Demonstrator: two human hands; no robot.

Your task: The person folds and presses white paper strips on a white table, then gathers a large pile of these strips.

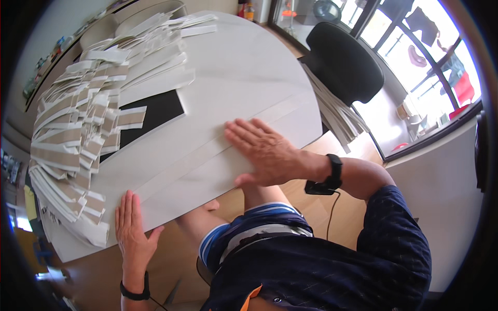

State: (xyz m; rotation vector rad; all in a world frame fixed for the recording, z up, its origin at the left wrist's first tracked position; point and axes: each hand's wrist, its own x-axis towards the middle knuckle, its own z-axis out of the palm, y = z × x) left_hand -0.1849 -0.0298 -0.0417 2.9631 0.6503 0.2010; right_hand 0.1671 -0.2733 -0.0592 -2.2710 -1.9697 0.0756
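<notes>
Both hands are lying flat, fingers extended, on a large white sheet [228, 93] covering the table. The right hand [262, 151] is pressing palm-down, fingers slightly spread, directly on a long pale strip [207, 150] folded or laid along the sheet. The strip's long axis is running diagonally, from just beyond the left hand's fingertips up past the right hand toward the far edge. The left hand [130, 228] is resting at the near edge, fingers together, thumb out, touching the sheet just below the strip's lower end. The right hand is the nearer to the strip. Beyond the left hand, stiff matte card strips [72, 135], white and tan, are lying heaped in overlapping rows. Neither hand is gripping anything.
</notes>
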